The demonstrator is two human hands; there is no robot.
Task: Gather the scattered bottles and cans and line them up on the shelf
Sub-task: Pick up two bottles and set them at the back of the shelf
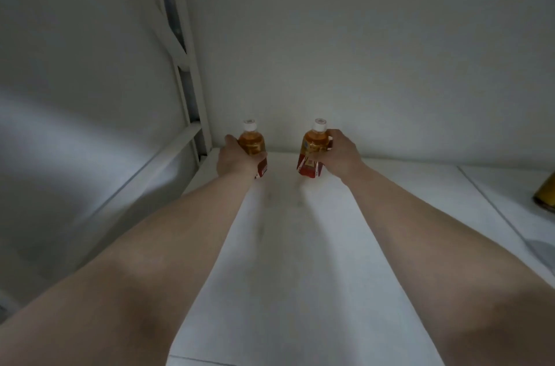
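Reaching deep toward the far end of the white shelf (300, 245), one bottle per hand. Gripping the left bottle (253, 145) round its body with the left hand (232, 160); wrapping the right hand (339, 157) round the right bottle (313, 149) the same way. Holding both roughly upright, side by side but apart, close to the back wall (330, 65), toward the far left corner. Cannot tell whether the bases touch the shelf yet. Best to seat each base flat before letting go, square the pair into one row along the wall, then slide the fingers off sideways without tipping. Noting amber drink, white caps, red-and-white labels low down. Spotting what looks like a gold can (546, 194) at the right edge, well apart.
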